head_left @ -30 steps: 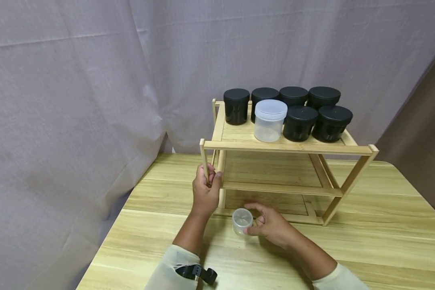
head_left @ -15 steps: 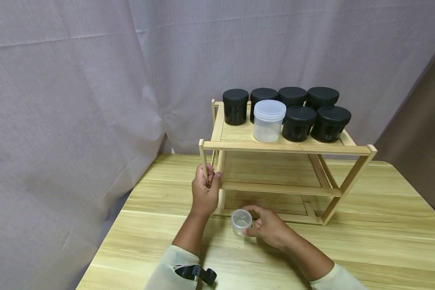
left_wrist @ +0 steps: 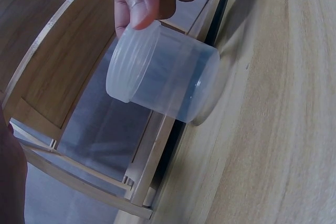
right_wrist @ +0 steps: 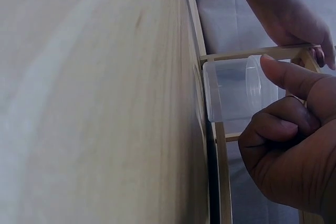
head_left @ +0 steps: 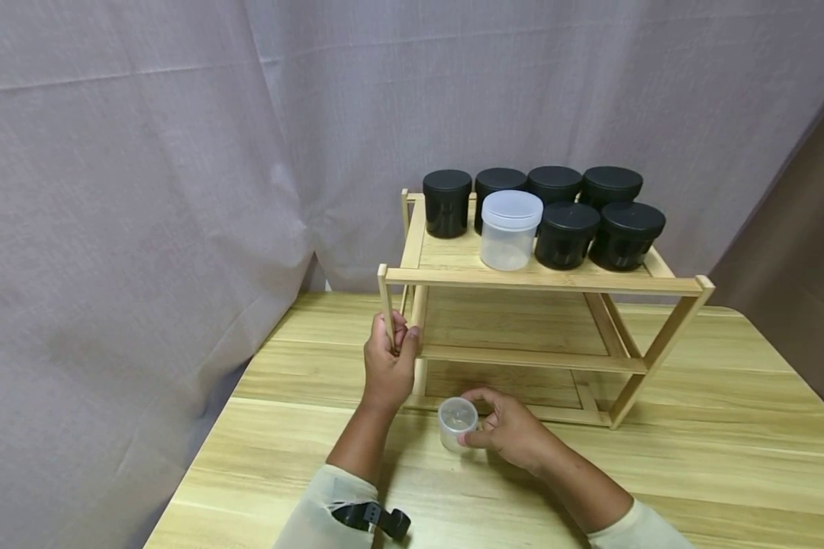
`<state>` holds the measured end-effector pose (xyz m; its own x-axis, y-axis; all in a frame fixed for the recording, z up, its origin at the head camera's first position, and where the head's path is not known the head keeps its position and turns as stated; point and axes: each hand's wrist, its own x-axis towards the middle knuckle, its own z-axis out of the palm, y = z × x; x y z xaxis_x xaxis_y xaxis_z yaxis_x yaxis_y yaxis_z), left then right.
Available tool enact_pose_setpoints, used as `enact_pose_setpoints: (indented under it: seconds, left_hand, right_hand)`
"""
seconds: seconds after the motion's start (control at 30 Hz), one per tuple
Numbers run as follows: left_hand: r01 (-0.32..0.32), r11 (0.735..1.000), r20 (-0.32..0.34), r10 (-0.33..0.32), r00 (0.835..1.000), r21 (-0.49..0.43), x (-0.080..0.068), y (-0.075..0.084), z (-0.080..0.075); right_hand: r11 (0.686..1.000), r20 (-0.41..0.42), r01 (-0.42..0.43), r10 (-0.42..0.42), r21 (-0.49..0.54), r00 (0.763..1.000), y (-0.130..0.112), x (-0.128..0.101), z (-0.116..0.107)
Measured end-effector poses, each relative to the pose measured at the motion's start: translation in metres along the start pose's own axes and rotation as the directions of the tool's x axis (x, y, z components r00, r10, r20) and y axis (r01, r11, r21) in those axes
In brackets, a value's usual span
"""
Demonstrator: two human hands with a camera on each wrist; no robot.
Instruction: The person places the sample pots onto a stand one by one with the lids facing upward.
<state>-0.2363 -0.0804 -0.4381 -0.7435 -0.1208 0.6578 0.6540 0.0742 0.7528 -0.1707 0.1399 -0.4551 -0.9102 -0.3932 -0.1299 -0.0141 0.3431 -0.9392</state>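
Observation:
A small clear plastic jar (head_left: 457,424) stands on the table just in front of the wooden rack (head_left: 532,356). My right hand (head_left: 515,435) pinches it near the top between thumb and index finger, the other fingers folded in. In the left wrist view the jar (left_wrist: 176,72) has a wider ridged band at its top; whether that is a lid I cannot tell. My left hand (head_left: 390,366) grips the rack's left front post, fingers behind it and thumb on the near side. In the right wrist view the left hand (right_wrist: 302,27) is beyond the jar.
Several black lidded jars (head_left: 567,238) stand in two rows on the rack's top shelf. Among them, at the front, is a larger translucent jar (head_left: 510,236) with a white lid. Grey cloth (head_left: 178,152) hangs behind the wooden table (head_left: 302,412).
My right index finger has come in against the jar's rim, narrowing the pinch. The jar and rack have hardly shifted, and my left hand has kept its hold on the post.

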Motion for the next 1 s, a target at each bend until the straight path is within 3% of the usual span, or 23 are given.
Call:
enact_pose_setpoints:
  seconds: [0.33, 0.87, 1.0]
  left_hand:
    - [-0.018, 1.000, 0.014, 0.018, 1.000, 0.016, 0.000, 0.000, -0.001]
    - [-0.013, 1.000, 0.021, 0.013, 1.000, 0.008, 0.000, 0.000, -0.001]
    - [-0.015, 1.000, 0.010, 0.015, 1.000, 0.020, 0.000, 0.000, 0.000]
  right_hand:
    - [1.000, 0.001, -0.025, 0.025, -0.006, 1.000, -0.003, -0.001, -0.006]
    - [1.000, 0.052, 0.006, -0.007, 0.029, 0.999, -0.018, -0.011, -0.018]
    - [0.998, 0.067, 0.048, -0.050, 0.032, 0.996, -0.024, -0.014, -0.021]
